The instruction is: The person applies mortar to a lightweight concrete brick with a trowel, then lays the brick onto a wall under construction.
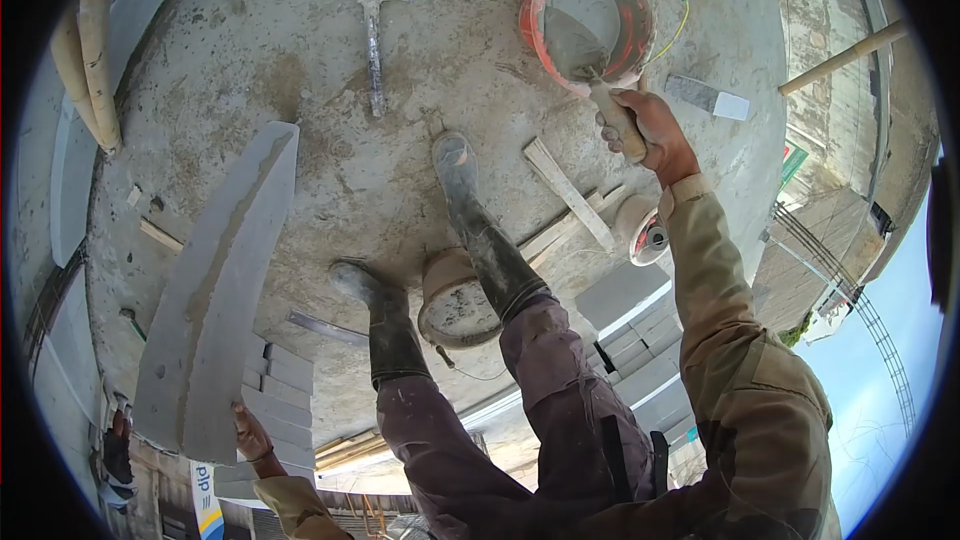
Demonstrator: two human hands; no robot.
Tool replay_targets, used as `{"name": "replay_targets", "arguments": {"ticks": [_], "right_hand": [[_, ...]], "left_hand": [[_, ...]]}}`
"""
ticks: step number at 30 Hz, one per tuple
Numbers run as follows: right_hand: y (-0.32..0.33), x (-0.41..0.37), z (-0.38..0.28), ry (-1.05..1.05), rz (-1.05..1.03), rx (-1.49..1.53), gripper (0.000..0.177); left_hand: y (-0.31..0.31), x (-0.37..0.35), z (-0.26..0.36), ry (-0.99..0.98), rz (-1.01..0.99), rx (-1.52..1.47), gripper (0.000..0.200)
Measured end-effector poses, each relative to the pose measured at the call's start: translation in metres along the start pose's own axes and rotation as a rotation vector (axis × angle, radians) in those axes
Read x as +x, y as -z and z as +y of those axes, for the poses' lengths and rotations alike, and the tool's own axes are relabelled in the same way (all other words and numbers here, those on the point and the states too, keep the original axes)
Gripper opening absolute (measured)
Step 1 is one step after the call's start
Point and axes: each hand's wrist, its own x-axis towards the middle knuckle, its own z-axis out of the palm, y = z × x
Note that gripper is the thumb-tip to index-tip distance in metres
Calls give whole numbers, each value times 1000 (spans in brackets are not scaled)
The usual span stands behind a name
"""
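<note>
My right hand (652, 130) is closed around the wooden handle of a trowel (622, 122). The trowel's blade reaches into a red bucket (532, 15) with grey mortar (575, 45) in it, and the blade's outline is hard to tell from the mortar. At lower left, my left hand (252, 437) rests against the side of a long pale grey block wall (232, 290), fingers stretched along its edge. A strip of mortar (215, 275) runs lengthwise on top of the wall.
A mallet-like tool (375, 30) lies on the concrete floor. Around my boots are a mortar-crusted bucket (458, 305), wooden boards (570, 190) and a small white bucket (645, 230). A block piece (708, 97) lies beside the red bucket. Stacked grey blocks (285, 410) stand behind.
</note>
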Motion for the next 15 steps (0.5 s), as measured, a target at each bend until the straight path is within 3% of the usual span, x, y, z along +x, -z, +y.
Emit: {"name": "replay_targets", "arguments": {"ticks": [2,3,6,9,11,15], "right_hand": [[9,-6,15,-22,-118,228,32],[3,-11,28,-18,-159,292,35],[-40,-24,54,-14,-284,297,42],[-89,-20,76,86,-330,141,44],[-130,-2,104,147,-503,-23,44],[-222,35,153,381,-477,-401,52]], "left_hand": [[-1,-9,2,38,-6,-12,56],[-5,-12,-1,41,100,60,58],[-22,-17,-4,33,242,192,62],[-21,-33,-6,58,292,237,62],[-5,-46,-22,80,322,245,62],[31,-78,-57,93,282,146,57]]}}
